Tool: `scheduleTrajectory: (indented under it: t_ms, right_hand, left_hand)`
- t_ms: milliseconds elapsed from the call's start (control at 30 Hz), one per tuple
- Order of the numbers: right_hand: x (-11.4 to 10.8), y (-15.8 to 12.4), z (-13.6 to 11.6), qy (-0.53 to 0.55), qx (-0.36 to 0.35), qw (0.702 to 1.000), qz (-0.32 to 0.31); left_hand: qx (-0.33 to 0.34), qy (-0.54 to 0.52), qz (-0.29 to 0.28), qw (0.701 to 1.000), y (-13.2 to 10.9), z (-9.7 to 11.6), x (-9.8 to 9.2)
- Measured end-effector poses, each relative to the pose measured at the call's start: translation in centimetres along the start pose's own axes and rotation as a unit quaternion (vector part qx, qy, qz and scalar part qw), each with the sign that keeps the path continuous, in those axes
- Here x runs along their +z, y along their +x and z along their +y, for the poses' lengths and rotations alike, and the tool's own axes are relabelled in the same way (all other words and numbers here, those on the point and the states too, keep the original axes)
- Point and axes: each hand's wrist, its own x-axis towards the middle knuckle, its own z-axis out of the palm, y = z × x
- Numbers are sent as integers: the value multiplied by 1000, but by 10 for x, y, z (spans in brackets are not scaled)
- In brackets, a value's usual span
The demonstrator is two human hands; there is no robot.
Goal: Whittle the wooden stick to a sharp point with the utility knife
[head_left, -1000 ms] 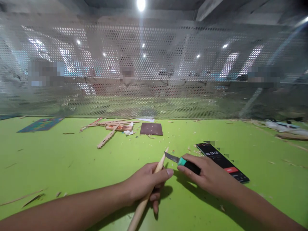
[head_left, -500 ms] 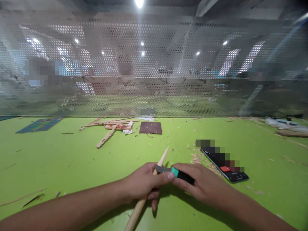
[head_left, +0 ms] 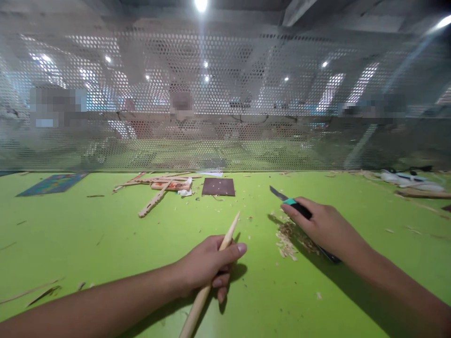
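Note:
My left hand [head_left: 211,265] is closed around a pale wooden stick [head_left: 197,307], whose whittled, pointed tip rises past the thumb. The stick's lower end runs out of the bottom of the picture. Up and to the right, my right hand [head_left: 324,225] grips a carving knife [head_left: 298,206] with a black and green handle. Its dark blade points up and to the left, apart from the stick. Beneath the right hand lie curled wood shavings [head_left: 287,239] and a phone [head_left: 329,255], mostly hidden by that hand.
Several carved wooden sticks [head_left: 153,202] lie in a pile at the back. Beside them is a dark brown square sheet [head_left: 218,187]. A patterned mat [head_left: 52,184] lies far left. A perforated screen [head_left: 225,141] borders the green table [head_left: 116,253]. Plastic-wrapped items [head_left: 410,179] sit far right.
My right hand has lifted the knife off the stick and moved it up and right, over the shavings and phone. My left hand still holds the stick in nearly the same spot.

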Motion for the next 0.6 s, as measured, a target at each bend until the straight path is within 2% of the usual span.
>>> scheduleTrajectory:
  t_ms: [67, 133, 267, 433, 600]
  right_hand:
    - [-3, 2, 4, 2, 2, 1000, 4]
    - [0, 1, -1, 15, -15, 999, -25]
    - [15, -14, -26, 46, -90, 990, -101]
    - [31, -36, -57, 76, -192, 963, -172]
    - [33, -41, -64, 85, -214, 957, -176]
  left_hand:
    - [-4, 10, 3, 1000, -1, 0, -1]
    - [-11, 20, 5, 1000, -1, 0, -1]
    - [-13, 23, 11, 1000, 0, 1, 1]
    - [-18, 42, -10, 999, 1, 6, 6]
    - [-3, 27, -9, 1000, 1, 5, 7]
